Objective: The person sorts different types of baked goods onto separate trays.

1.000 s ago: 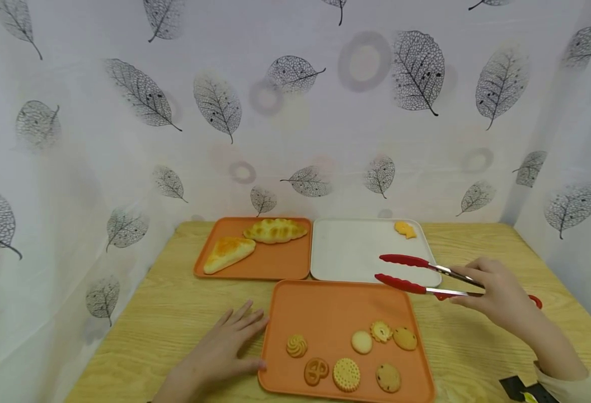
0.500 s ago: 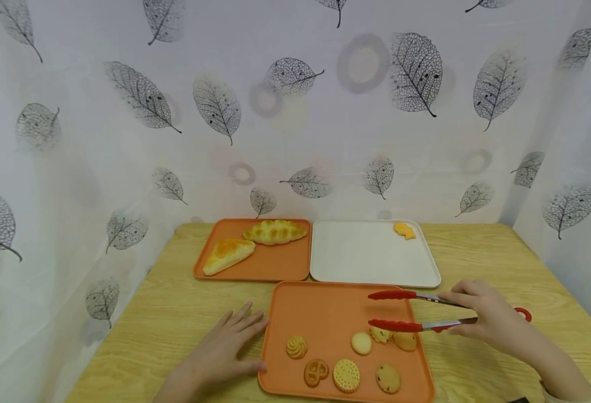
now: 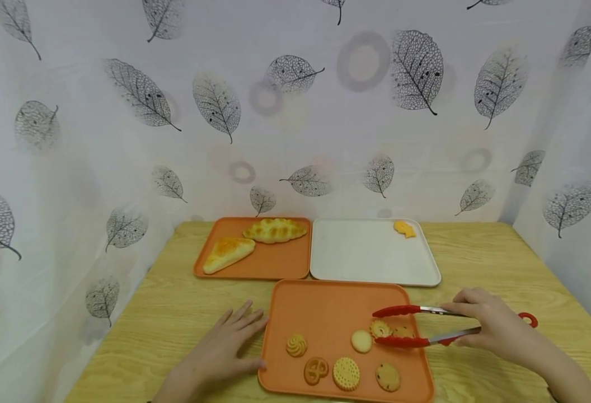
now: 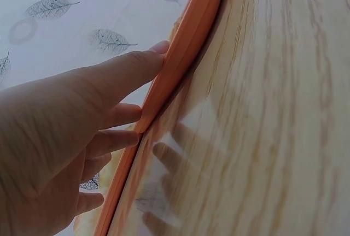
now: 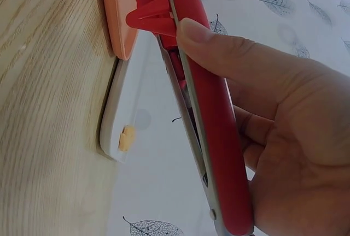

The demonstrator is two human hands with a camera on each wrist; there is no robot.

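Observation:
My right hand (image 3: 492, 324) grips red-tipped metal tongs (image 3: 401, 342) by their handles, with the tong arms spread apart. The red tips reach over the right side of the near orange tray (image 3: 320, 302), around a scalloped cookie (image 3: 380, 328) and a chip cookie (image 3: 403, 331) that the lower arm partly covers. A plain round cookie (image 3: 361, 341) lies just left of the tips. In the right wrist view the thumb presses along the red handle (image 5: 213, 116). My left hand (image 3: 220, 347) has its fingers spread, fingertips at the tray's left rim (image 4: 169, 72).
On the same tray lie a swirl cookie (image 3: 296, 346), a pretzel cookie (image 3: 316, 371), a dotted round cookie (image 3: 346, 374) and another chip cookie (image 3: 388, 377). Behind, an orange tray (image 3: 280, 266) holds two breads, and a white tray (image 3: 361, 252) holds a fish-shaped cracker (image 3: 404, 229).
My right hand has brought the tongs from over the white tray's front edge down and toward me, onto the near tray's right-hand cookies. The left hand has stayed in place.

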